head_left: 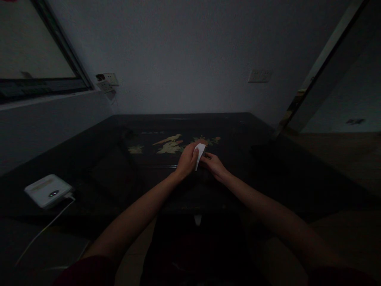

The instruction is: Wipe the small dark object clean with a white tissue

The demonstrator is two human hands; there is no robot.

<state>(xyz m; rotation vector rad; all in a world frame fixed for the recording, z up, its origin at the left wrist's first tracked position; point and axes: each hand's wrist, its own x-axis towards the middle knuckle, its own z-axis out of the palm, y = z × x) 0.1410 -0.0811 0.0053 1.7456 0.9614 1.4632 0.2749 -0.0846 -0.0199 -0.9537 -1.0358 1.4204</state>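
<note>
My left hand point(187, 161) is closed around a small white piece that looks like folded paper point(200, 149), with the thumb lying across its near face. The white piece stands tilted, its narrow end pointing down. From the right, my right hand point(214, 165) comes up against the lower edge of the piece. Its thumb and forefinger are curled together there, and the fingertips are partly hidden behind the paper. Both hands are just above a dark table point(166, 186) decorated with a painted bird and flowers point(168, 145).
A white box-shaped device point(49, 190) with a small display sits on the table's left side, a white cable point(44, 229) running from it over the front edge. Wall sockets point(260, 76) are on the back wall. A window point(35, 43) is at left. The room is dim.
</note>
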